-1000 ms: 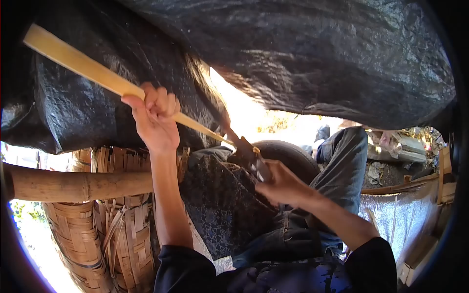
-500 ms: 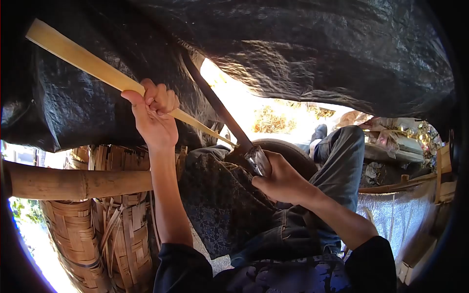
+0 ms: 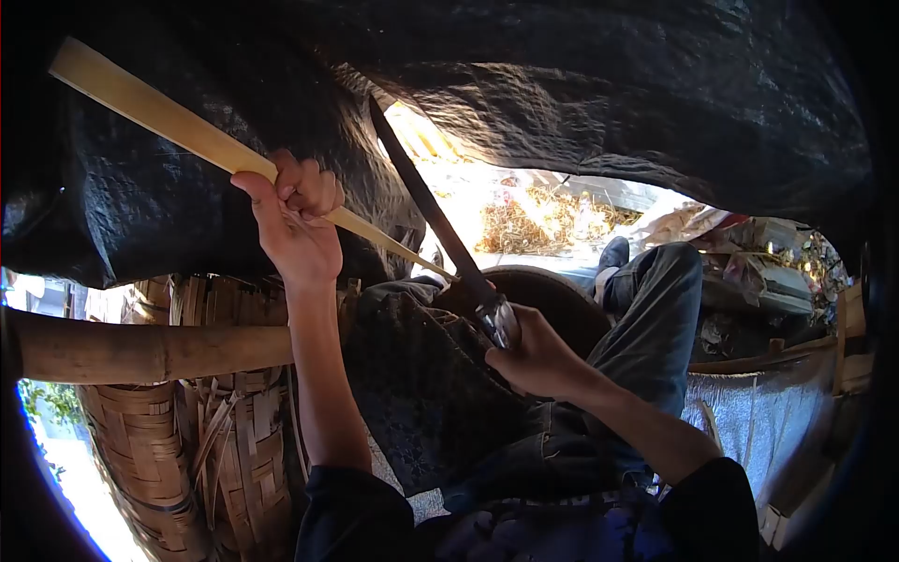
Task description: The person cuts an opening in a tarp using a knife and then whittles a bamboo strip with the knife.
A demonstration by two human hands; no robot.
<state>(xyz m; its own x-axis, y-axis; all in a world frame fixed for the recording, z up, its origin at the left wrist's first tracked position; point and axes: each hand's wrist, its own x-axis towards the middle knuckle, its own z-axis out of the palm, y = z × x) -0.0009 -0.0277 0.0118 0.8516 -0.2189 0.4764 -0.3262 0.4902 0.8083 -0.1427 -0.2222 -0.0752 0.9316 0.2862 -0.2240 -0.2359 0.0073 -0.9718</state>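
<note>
Relation of strip to blade, as you see it looking down past your own forearms. Your left hand (image 3: 298, 220), raised ahead of you, is clasped around a long pale strip (image 3: 159, 108), thumb laid along it. The strip's long axis slants from upper left to lower right: the broad end projects beyond your fist at upper left, while the narrower-looking remainder passes out below your fingers toward your right side, above your lap. Your right hand (image 3: 546, 359), lower and nearer your body, grasps a knife (image 3: 426, 201) by its handle; the blade extends up and to the left, more steeply than the strip. The two axes converge where the strip's lower end reaches the base of the blade, just ahead of the handle, and in this view your right hand is the nearer to that end. Whether strip and blade touch there, you cannot tell from this angle. Beneath the meeting point lies a dark rounded object (image 3: 557, 292), beside your bent leg (image 3: 651, 314).
</note>
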